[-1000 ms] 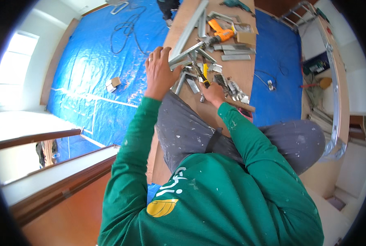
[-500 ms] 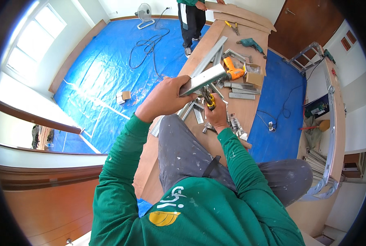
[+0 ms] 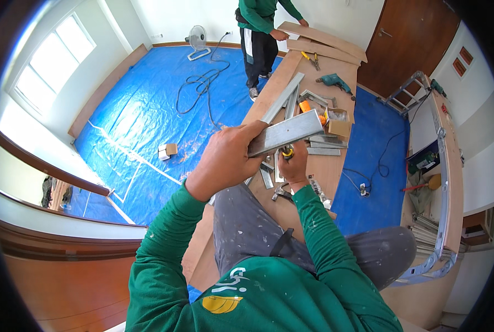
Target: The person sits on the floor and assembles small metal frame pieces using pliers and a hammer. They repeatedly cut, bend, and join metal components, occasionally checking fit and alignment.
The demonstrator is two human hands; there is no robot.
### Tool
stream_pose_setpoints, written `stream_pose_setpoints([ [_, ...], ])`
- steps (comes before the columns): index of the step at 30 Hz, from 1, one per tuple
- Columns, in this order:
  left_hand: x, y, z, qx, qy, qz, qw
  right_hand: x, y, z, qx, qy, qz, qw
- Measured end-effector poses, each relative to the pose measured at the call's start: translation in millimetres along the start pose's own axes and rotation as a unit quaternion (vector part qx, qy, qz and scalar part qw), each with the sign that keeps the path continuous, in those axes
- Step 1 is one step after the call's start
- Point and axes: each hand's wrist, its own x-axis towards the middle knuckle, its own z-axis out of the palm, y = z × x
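My left hand (image 3: 225, 157) is closed round one end of a short galvanized metal channel (image 3: 291, 133), held up above the plywood sheet (image 3: 299, 213) with its broad face towards me. Just under the channel, my right hand (image 3: 294, 166) grips a yellow-and-black-handled hand tool (image 3: 287, 151), apparently pliers or snips. The channel hides the tool's jaws. Below my right hand, a claw hammer (image 3: 282, 192) lies on the plywood. Cut metal pieces (image 3: 324, 145) are beside and beyond my hands. An orange power tool (image 3: 305, 107) shows partly behind the channel.
A small carton (image 3: 339, 127), a teal drill (image 3: 335, 82) and yellow-handled snips (image 3: 312, 60) rest on the plywood. Beyond, a co-worker (image 3: 261, 39) in green holds a wood board (image 3: 324, 40). Blue sheeting (image 3: 130, 105) covers the floor, crossed by a cable (image 3: 205, 83). A ladder (image 3: 443, 182) stands right.
The metal channel has turned and tilted, so its broad face shows and covers the tool's jaws, visible before. The co-worker's hands and board appear lower in the picture.
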Motion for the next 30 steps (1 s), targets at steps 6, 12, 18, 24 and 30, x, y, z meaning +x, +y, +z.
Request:
stream_pose_setpoints([
  [6, 9, 0, -29, -0.329, -0.073, -0.136, 0.932, 9, -17, 4, 0.087, -0.064, 0.072, 0.992],
  [12, 11, -28, -44, -0.153, -0.020, -0.146, 0.977, 18, -34, 3, 0.066, -0.049, 0.070, 0.994],
  [18, 7, -33, -54, -0.180, -0.051, -0.156, 0.970, 25, -43, 3, 0.035, -0.050, 0.030, 0.998],
  [24, -2, -40, -51, -0.295, -0.009, -0.178, 0.939, 27, -46, 8, 0.046, -0.061, 0.027, 0.997],
  [30, -9, -45, -51, -0.183, 0.034, -0.146, 0.971, 34, -53, 11, 0.065, -0.098, 0.009, 0.993],
])
